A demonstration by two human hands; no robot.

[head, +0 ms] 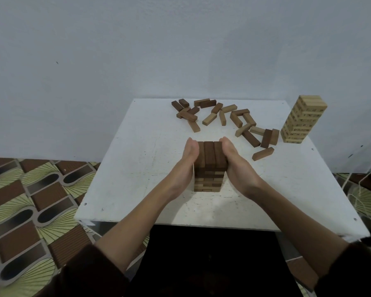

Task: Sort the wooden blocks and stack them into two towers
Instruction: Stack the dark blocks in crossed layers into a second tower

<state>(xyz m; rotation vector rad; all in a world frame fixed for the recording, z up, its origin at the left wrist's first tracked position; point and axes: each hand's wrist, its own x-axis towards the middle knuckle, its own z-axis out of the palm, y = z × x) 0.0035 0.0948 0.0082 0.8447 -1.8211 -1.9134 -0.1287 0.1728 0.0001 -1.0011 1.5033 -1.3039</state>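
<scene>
I had both hands flat against the brown wooden block tower (209,168) that stood near the middle of the white square table (137,168). My left hand (187,161) pressed its left face and my right hand (236,166) its right face, fingers straight and together, gripping nothing. I judged this as the squaring-up step, nudging the layers flush. A second tower of pale wooden blocks (302,120) stood at the far right corner, well apart. A scatter of loose dark and light wooden blocks (223,116) lay along the far side, so the sorting looked unfinished. The next move called for easing both palms off evenly, then reaching far for a dark block and laying it crosswise on top without jolting the stack.
</scene>
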